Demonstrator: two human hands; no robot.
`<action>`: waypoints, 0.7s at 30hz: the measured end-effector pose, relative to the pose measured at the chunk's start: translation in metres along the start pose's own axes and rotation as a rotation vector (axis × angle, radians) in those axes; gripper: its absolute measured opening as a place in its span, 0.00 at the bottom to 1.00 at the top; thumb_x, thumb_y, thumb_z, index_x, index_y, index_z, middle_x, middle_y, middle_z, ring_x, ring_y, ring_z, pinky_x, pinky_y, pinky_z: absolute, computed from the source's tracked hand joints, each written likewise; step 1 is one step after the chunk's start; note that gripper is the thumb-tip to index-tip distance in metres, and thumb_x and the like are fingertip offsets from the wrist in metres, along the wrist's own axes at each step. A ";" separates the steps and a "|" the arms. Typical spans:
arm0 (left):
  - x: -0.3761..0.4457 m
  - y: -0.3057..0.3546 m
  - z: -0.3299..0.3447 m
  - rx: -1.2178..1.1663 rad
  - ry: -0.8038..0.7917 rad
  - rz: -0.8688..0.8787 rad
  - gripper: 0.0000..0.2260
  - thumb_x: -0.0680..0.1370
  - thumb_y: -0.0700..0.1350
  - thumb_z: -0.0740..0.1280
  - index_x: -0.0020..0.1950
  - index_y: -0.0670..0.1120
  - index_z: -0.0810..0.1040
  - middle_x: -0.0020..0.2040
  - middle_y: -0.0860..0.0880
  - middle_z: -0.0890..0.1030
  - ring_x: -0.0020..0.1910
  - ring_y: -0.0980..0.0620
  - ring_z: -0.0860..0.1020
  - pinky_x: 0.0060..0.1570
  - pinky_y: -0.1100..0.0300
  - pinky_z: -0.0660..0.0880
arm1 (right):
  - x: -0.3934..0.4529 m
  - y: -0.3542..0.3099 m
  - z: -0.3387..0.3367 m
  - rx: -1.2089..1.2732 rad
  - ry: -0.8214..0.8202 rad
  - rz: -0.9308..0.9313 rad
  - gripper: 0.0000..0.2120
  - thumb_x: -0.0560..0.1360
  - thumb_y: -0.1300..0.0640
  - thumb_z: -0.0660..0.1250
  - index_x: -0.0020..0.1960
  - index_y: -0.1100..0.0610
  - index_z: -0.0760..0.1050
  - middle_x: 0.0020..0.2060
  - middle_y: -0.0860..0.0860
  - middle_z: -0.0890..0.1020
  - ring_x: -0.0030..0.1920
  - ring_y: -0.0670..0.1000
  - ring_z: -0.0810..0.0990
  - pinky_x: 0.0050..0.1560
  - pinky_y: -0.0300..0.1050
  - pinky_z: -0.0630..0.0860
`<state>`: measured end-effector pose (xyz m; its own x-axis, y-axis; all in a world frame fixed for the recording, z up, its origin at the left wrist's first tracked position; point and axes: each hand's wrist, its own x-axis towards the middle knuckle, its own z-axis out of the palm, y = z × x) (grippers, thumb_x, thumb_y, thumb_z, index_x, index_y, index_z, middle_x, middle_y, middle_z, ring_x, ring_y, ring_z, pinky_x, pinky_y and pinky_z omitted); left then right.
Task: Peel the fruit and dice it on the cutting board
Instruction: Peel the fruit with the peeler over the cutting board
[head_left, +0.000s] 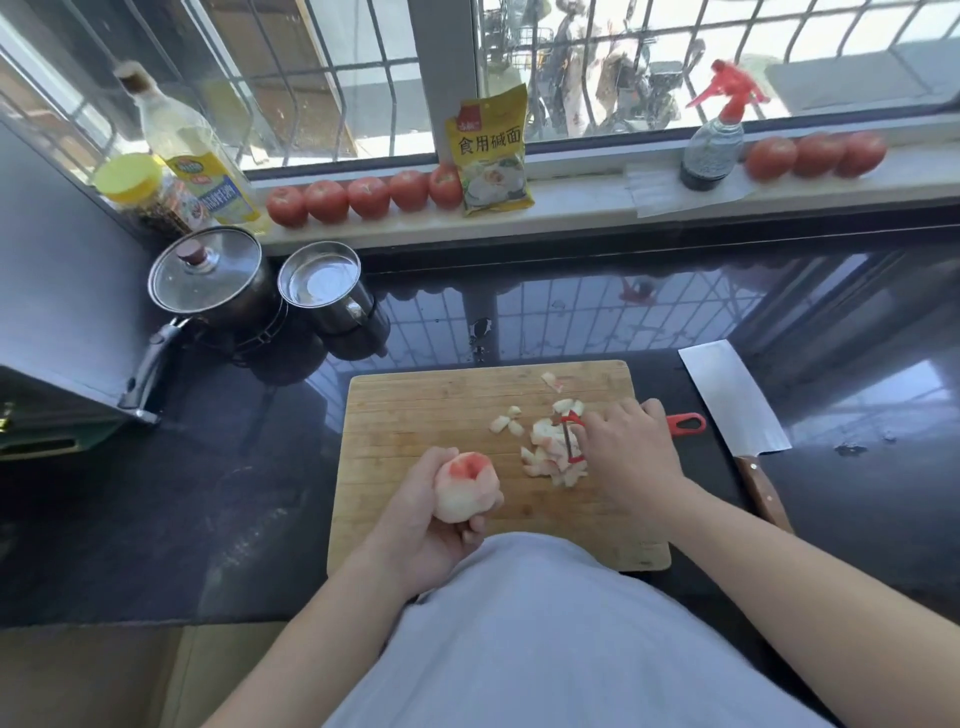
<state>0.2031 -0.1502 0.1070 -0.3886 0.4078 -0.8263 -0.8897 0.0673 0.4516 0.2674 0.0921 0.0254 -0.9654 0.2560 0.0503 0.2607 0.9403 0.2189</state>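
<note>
Cradling the nearly bare peach (466, 492) in curled left fingers (475, 530), strip its red top before the right hand (626, 441), gripping the peeler (574, 435), sets it down.

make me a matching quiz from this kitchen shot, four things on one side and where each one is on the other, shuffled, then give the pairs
Things:
1. peach
2. peeler
3. cleaver
4. peel pieces

Places:
A. on the dark counter, right of the cutting board
B. held in the left hand, above the board's near left part
C. piled on the board's right half
D. under the right hand, red handle loop sticking out past the board's right edge

Pairs: 1-B, 2-D, 3-A, 4-C
</note>
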 end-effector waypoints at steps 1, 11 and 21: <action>0.000 0.000 -0.001 -0.023 -0.013 -0.008 0.16 0.81 0.54 0.60 0.45 0.44 0.80 0.41 0.39 0.80 0.30 0.49 0.71 0.30 0.60 0.66 | -0.001 0.001 -0.002 -0.011 -0.041 -0.008 0.14 0.83 0.50 0.58 0.44 0.51 0.79 0.41 0.52 0.81 0.45 0.57 0.76 0.47 0.53 0.63; 0.005 -0.005 0.001 -0.110 -0.035 -0.010 0.16 0.82 0.55 0.62 0.57 0.43 0.78 0.44 0.43 0.80 0.33 0.48 0.75 0.30 0.60 0.69 | -0.003 -0.033 -0.062 0.517 0.444 -0.177 0.14 0.78 0.53 0.65 0.34 0.54 0.77 0.29 0.50 0.78 0.35 0.55 0.75 0.44 0.54 0.72; 0.011 -0.009 0.001 0.120 0.065 0.177 0.16 0.85 0.56 0.60 0.62 0.44 0.77 0.42 0.45 0.82 0.35 0.50 0.76 0.30 0.59 0.65 | 0.000 -0.054 -0.066 0.435 0.580 -0.361 0.19 0.79 0.51 0.65 0.31 0.55 0.73 0.27 0.51 0.74 0.31 0.56 0.70 0.39 0.53 0.72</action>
<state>0.2065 -0.1455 0.0939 -0.5544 0.3635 -0.7487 -0.7728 0.1090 0.6252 0.2532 0.0266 0.0783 -0.8105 -0.1249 0.5723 -0.2033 0.9763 -0.0748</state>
